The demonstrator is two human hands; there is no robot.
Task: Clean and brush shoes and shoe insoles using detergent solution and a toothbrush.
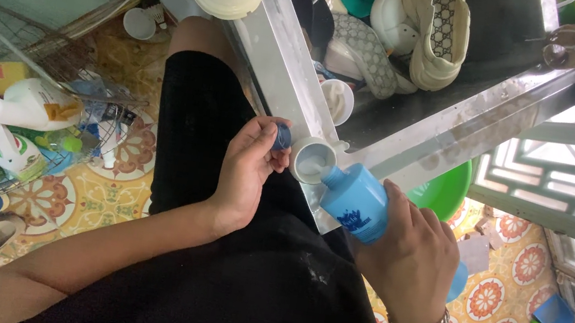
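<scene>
At centre frame, a person's right hand (413,260) grips a light blue plastic bottle (357,202), tipped with its neck over a small white cup (312,159) standing on the corner of a metal sink (282,70). The left hand (248,171) pinches the dark blue cap (283,136) just beside the cup. Pale shoes (440,32) fill the sink — spray bottles (6,112) crowd a wire rack at left.
</scene>
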